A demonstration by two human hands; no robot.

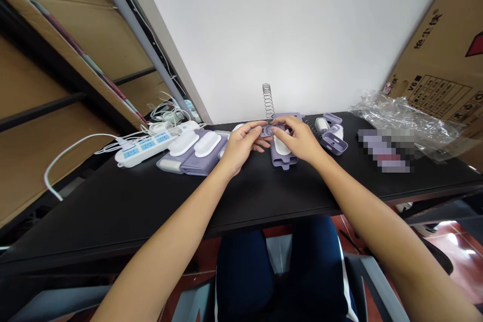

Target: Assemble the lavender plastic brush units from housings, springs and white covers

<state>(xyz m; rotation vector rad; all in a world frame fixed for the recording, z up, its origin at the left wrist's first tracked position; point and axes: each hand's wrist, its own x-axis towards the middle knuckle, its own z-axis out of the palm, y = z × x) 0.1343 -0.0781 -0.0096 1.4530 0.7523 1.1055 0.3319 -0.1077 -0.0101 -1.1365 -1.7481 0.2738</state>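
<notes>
A black table (113,211) is spanning the whole view, a printed cardboard carton (433,60) is leaning in from the right, crumpled clear plastic film (400,121) is heaping up beside it, and a white power strip (147,143) is lying at the left next to 2 lilac plastic housings (196,161)! Dead centre, the left hand (241,148) and the right hand (298,138) are meeting above a third housing (284,160), fingers closing on a small lilac piece (267,131) from both sides, and a steel coil spring (268,103) is standing upright on it, right between them
</notes>
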